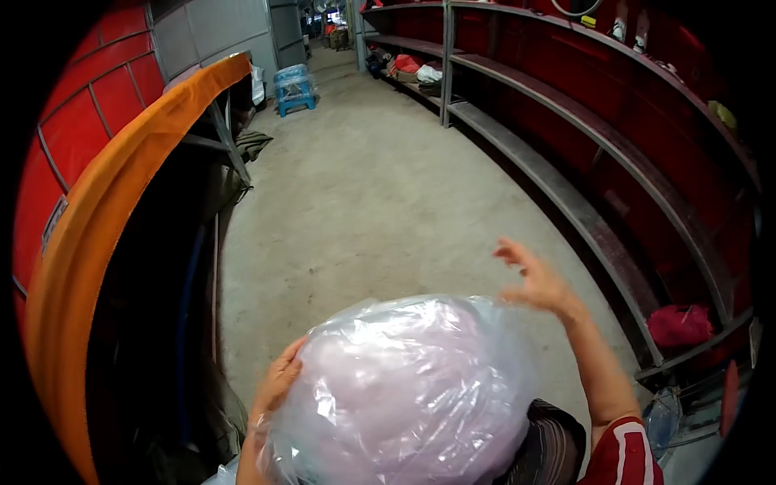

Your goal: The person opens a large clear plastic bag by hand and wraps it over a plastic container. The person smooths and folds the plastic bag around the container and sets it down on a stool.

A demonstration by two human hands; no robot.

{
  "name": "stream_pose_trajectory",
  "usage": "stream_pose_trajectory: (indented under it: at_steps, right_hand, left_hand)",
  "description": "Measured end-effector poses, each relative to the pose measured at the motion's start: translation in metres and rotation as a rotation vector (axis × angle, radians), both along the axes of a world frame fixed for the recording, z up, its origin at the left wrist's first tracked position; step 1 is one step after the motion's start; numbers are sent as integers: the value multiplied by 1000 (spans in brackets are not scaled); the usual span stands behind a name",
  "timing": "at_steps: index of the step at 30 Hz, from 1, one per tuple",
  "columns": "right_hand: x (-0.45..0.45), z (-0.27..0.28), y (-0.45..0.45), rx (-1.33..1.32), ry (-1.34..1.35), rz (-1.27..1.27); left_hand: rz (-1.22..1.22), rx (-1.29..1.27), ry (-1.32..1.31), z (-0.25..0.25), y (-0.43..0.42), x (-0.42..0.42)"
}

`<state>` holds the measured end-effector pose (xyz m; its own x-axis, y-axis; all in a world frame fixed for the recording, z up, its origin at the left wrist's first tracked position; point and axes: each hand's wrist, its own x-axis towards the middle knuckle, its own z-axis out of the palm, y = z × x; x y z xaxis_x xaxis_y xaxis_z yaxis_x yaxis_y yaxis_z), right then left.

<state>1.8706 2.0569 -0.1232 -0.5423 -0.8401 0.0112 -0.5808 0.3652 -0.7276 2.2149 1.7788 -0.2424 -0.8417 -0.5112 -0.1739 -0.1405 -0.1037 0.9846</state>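
A large, clear plastic bag (412, 380) with pale pinkish contents bulges in front of me, low in the view. What is packed inside cannot be made out. My left hand (281, 373) holds the bag's left side, its fingers pressed against the film. Raised by the bag's upper right edge, my right hand (533, 279) has its fingers apart and slightly curled, with nothing in it. It is a little blurred. A red sleeve with white stripes (626, 453) covers the upper part of my right arm.
An orange-covered table (121, 153) runs along the left. Long shelves (558, 178) line the red right wall, with a dark pink cloth bundle (681, 326) on the lowest. Blue stools (293, 89) stand farther along the concrete floor (347, 178), which leads to a doorway.
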Motion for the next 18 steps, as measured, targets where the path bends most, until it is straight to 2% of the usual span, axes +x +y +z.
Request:
stream_pose_trajectory:
  at_steps: [2, 3, 4, 5, 6, 8, 10, 11, 12, 13, 14, 15, 16, 17, 18]
  right_hand:
    - [42, -8, 16, 376, 240, 279]
    - [59, -21, 31, 569, 230, 314]
    - [75, -35, 48, 764, 219, 349]
    - [86, -49, 75, 708, 79, 317]
    - [98, -64, 102, 652, -64, 291]
    - [134, -97, 137, 696, 147, 265]
    - [163, -182, 166, 718, 219, 262]
    - [177, -217, 173, 618, 142, 235]
    - [185, -243, 175, 513, 71, 213]
    - [186, -256, 173, 374, 124, 236]
    - [175, -245, 175, 338, 23, 180]
    - [165, -210, 177, 311, -92, 121]
    - [159, -135, 166, 526, -354, -141]
    - [127, -167, 187, 422, -270, -208]
    - [108, -156, 193, 335, 51, -506]
  left_hand:
    - [-81, -250, -13, -34, -4, -5]
    - [-95, -260, 6, -27, -2, -6]
    - [-78, -126, -12, -20, 3, -8]
    - [-56, 8, -32, -14, 6, -10]
    - [-56, 5, -15, -9, 7, -12]
    - [-10, 131, 4, -3, 19, -8]
    - [5, 211, 37, 4, 33, -6]
    - [30, 281, 85, 7, 37, -6]
    - [32, 271, 90, -15, 25, -1]
    - [10, 66, 0, -57, -3, 8]
    - [-11, -140, -99, -80, -27, 16]
    - [-10, -149, -114, -82, -36, 24]
    - [23, -90, -125, -74, -36, 29]
    - [24, -60, -131, -68, -35, 27]
    - [26, -29, -136, -54, -30, 24]
